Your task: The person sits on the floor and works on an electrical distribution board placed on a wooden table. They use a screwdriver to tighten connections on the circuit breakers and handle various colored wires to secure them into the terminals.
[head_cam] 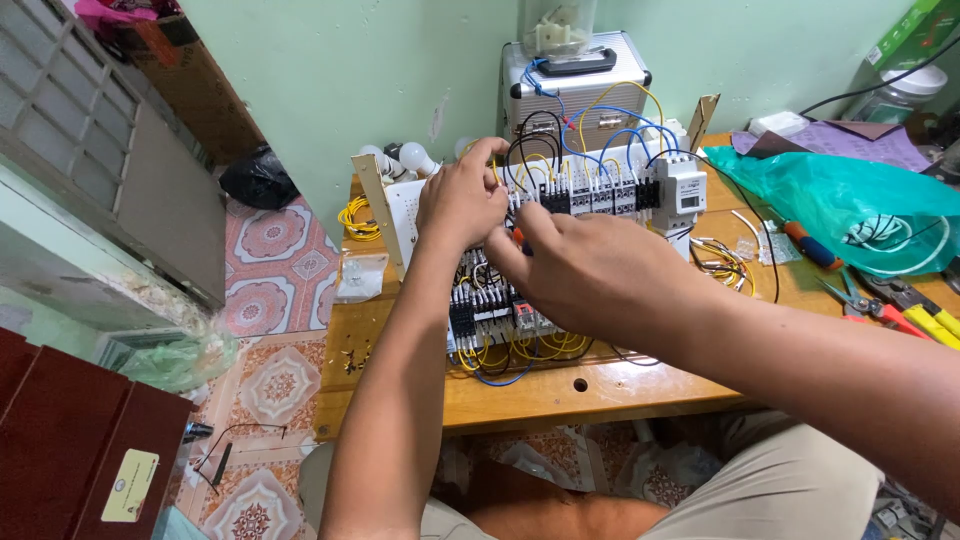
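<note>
Left hand (462, 203) steadied the panel (560, 215), fingers curled on wiring; right hand (590, 268) pinched an orange-tipped tool (mostly hidden).

Right hand (600, 275) covers middle of wiring panel (580, 190); components beneath hidden. Orange tool tip (517, 237) barely shows between hands, rest concealed, kind unclear. Left hand (462, 200) fingertips lost among wires, grip unclear. Pliers (925, 315) cut off at right edge of frame. Green bag (840, 195) contents blurred. Case (575, 85) at top centre partly behind wires. Small hardware (352, 358) at table's left end too small to tell.
</note>
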